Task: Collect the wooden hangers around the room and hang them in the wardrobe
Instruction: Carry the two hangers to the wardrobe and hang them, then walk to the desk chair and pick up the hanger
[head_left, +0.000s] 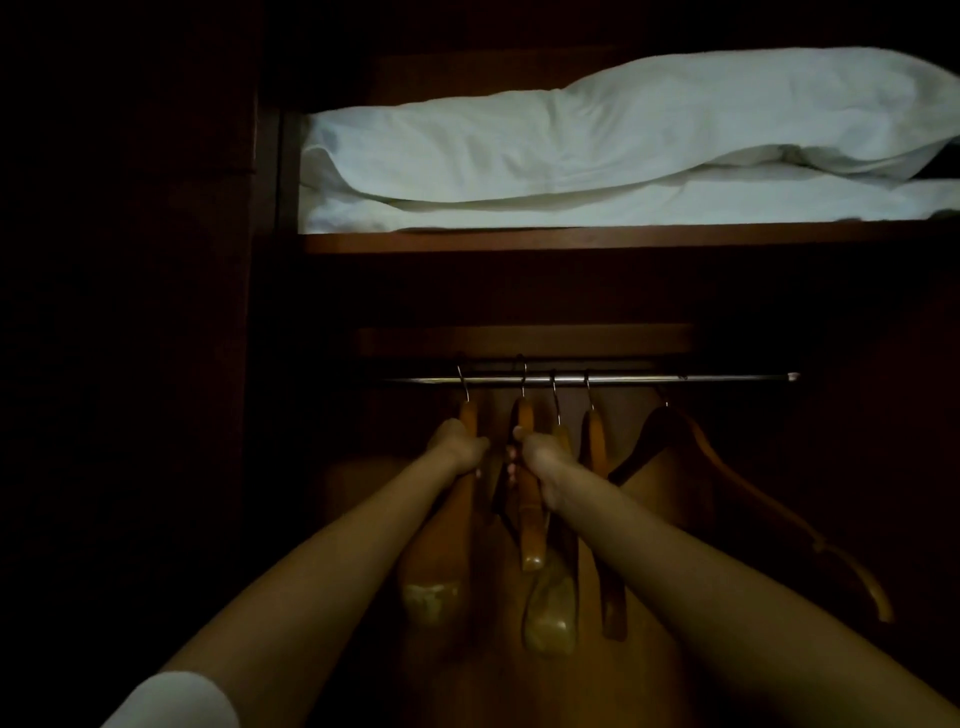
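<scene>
Hangers (530, 499) on rail (597, 380), hanging step: left hand (460, 446) and right hand (540, 452) each grasping one; next, release.

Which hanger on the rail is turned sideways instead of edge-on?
The rightmost hanger: it hangs apart from the four bunched ones, swung round so its whole arm shows. Neither hand touches it.

2 bare forearms, white sleeve (176, 699) pushed up at the left elbow, right arm sleeveless in view
</scene>
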